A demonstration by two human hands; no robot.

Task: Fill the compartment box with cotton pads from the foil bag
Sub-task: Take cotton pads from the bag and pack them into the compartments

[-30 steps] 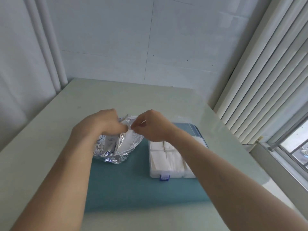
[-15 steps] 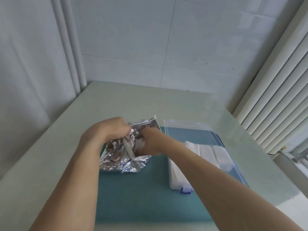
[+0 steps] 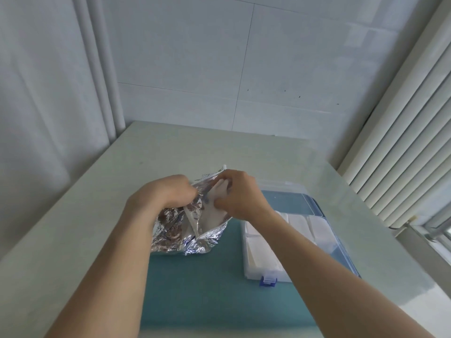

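The left hand (image 3: pixel 168 191) grips the foil bag (image 3: pixel 190 228) mouth while the right hand (image 3: pixel 240 193) pinches white cotton pads (image 3: pixel 217 191) there, so drawing them out toward the compartment box (image 3: pixel 280 242) just right of those fingers seems next.

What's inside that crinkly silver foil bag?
White cotton pads show at the mouth of the crinkly silver foil bag, where the right hand pinches some. The left hand and foil hide the rest.
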